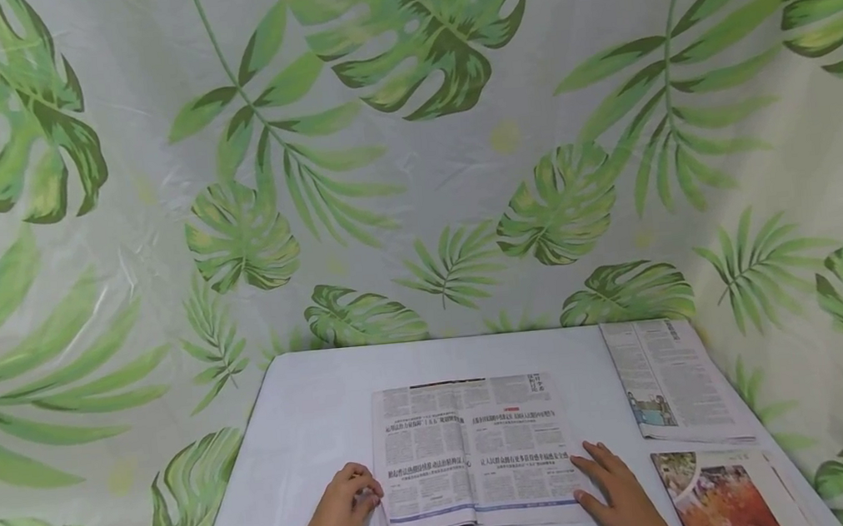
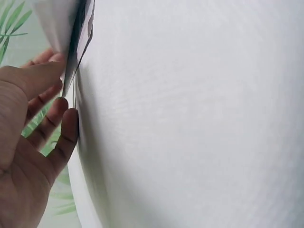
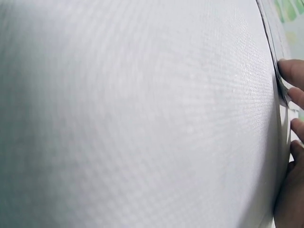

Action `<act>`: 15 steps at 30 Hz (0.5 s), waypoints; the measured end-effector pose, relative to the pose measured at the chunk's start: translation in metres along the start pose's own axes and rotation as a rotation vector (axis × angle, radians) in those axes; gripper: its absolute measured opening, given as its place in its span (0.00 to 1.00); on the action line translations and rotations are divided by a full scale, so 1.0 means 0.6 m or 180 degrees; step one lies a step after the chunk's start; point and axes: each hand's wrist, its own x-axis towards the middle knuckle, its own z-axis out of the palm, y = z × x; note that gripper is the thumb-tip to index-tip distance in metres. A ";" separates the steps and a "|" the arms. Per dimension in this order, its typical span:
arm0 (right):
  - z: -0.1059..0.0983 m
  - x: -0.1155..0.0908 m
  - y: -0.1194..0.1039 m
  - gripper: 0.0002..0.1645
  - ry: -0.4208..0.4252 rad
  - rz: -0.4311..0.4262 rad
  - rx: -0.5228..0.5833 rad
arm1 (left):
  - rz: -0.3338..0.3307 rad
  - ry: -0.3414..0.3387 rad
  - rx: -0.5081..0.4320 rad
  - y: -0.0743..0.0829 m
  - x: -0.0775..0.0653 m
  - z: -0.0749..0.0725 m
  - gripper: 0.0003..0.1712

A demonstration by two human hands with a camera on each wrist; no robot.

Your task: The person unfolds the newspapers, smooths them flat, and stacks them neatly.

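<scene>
The open newspaper [image 1: 476, 459] is laid on the white-covered counter [image 1: 314, 406]; Chinese headlines are printed across both its pages, “让人民群众” being legible on the right one. Its left edge is pinched by the left hand [image 1: 340, 508]; its right edge is touched by the right hand [image 1: 618, 488], fingers spread. To its right, a folded newspaper [image 1: 673, 383] is placed farther back, a colour-printed paper [image 1: 727, 491] nearer.

Soft, even light on the white table [image 1: 307, 415], faint glare on leafy sheeting [image 1: 443, 161] behind it, newspaper [image 1: 516, 484] fine print atop it blurred, wrist views of it hazy, soft shadow on it beside the left hand [image 2: 28, 161].
</scene>
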 end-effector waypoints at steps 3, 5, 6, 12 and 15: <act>-0.002 -0.001 -0.001 0.35 0.0030 -0.0009 0.0065 | 0.0082 0.0086 -0.0027 -0.003 0.001 0.001 0.11; -0.002 -0.003 -0.001 0.34 0.0035 0.0002 0.0110 | 0.0120 0.0167 -0.0052 -0.003 0.001 0.003 0.12; -0.003 -0.003 -0.001 0.34 0.0026 0.0011 0.0147 | 0.0145 0.0208 -0.0074 -0.004 0.001 0.003 0.12; -0.008 -0.003 0.005 0.31 -0.0059 0.0116 0.0344 | 0.0390 0.0534 -0.0168 -0.001 0.005 0.010 0.13; -0.012 -0.001 0.008 0.29 -0.0125 0.0236 0.0409 | 0.0485 0.0687 -0.0290 0.005 0.008 0.011 0.14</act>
